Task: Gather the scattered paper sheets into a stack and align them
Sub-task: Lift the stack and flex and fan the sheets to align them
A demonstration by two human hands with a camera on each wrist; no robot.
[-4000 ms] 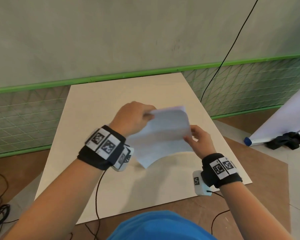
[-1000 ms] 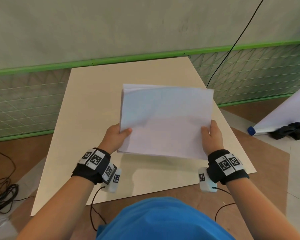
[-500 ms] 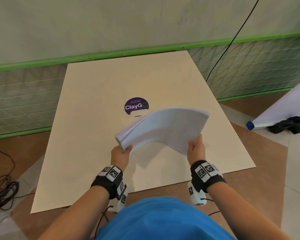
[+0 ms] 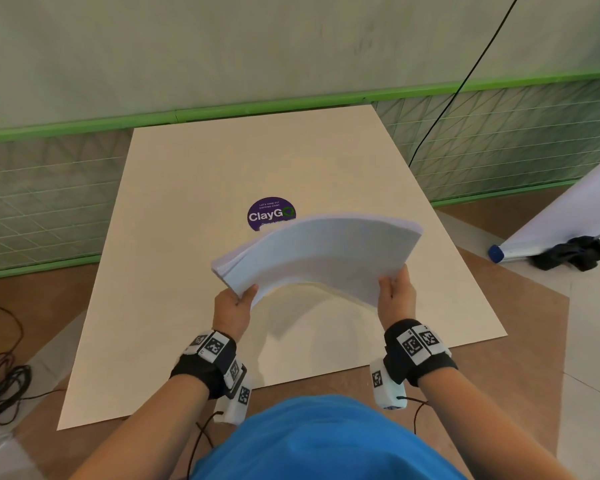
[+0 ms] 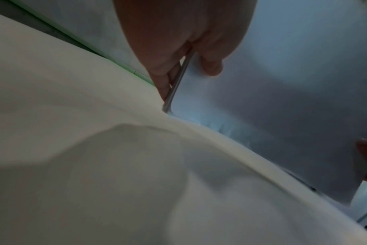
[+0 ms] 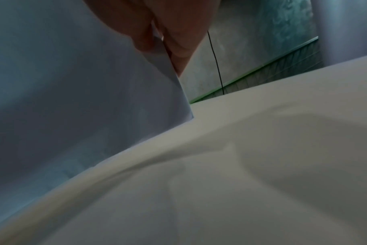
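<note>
A white paper stack (image 4: 321, 252) bows upward in an arch above the cream board (image 4: 174, 258). My left hand (image 4: 234, 303) pinches its near left corner, thumb on top. My right hand (image 4: 394, 292) grips its near right edge. In the left wrist view the left hand (image 5: 184, 63) pinches the paper stack (image 5: 272, 102) with its near edge down at the board (image 5: 84, 157). In the right wrist view the right hand (image 6: 168, 44) holds the paper stack (image 6: 73, 99) the same way, its corner meeting the board (image 6: 262, 174).
A purple ClayGo sticker (image 4: 271, 213) shows on the board just beyond the stack. A green-edged wall (image 4: 222, 112) runs along the far side. Black cables (image 4: 0, 386) lie on the floor at left; a rolled white sheet (image 4: 561, 216) and black cloth (image 4: 572, 252) lie at right.
The stack went from raised and flat a second ago to lowered toward the board and bowed upward. Both hands came nearer my body, uncovering the purple sticker.
</note>
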